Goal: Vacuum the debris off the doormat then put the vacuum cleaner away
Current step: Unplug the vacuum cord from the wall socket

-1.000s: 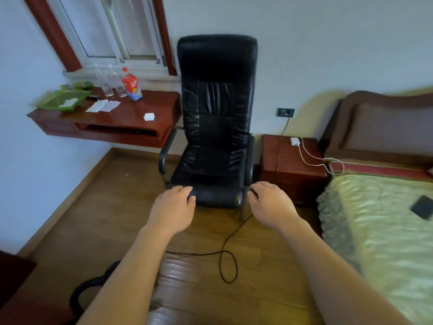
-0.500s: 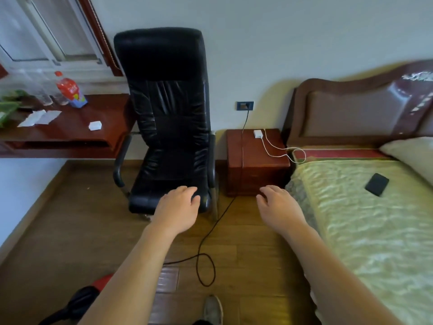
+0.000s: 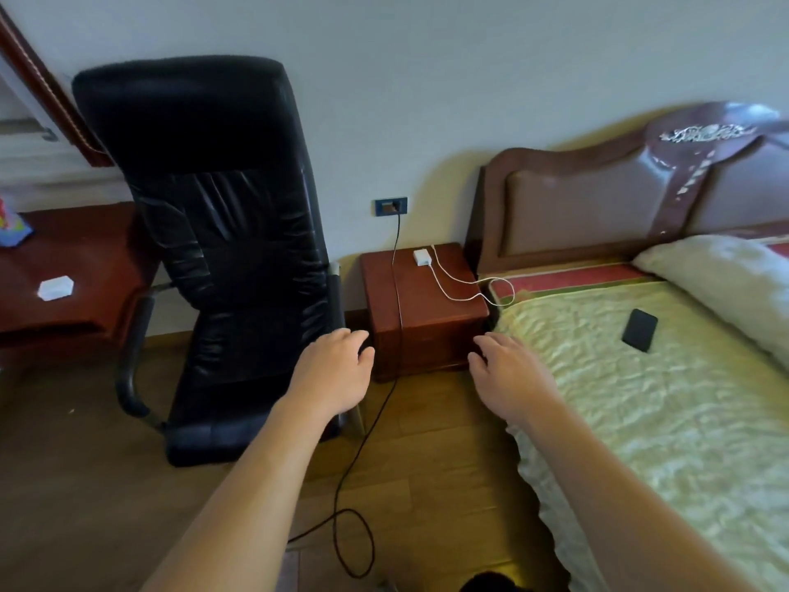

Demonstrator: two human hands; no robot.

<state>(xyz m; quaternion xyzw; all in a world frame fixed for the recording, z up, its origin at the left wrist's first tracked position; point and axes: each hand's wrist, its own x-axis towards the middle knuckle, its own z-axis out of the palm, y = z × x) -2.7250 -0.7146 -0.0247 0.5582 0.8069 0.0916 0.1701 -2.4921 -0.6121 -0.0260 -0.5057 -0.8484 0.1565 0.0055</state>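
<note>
Evidently I'm heading for the plug: my left hand (image 3: 337, 369) and right hand (image 3: 508, 371) hang relaxed and empty. Between them, the black power cord (image 3: 399, 301) climbs to the wall socket (image 3: 391, 206) ahead. Vacuum cleaner and doormat are out of view.

Single view from a wide-angle camera worn on the person's head, facing forward and down toward a wall. Both forearms enter from the bottom edge. The left hand (image 3: 337, 371) and right hand (image 3: 510, 373) lie near the centre, closest to the lens. The nightstand (image 3: 427, 322) is at 12 o'clock, the black chair (image 3: 222, 249) at 10 o'clock, the bed (image 3: 640, 412) at 3 o'clock and the wooden floor (image 3: 85, 484) at 7 o'clock. Straight edges bow near the borders.
</note>
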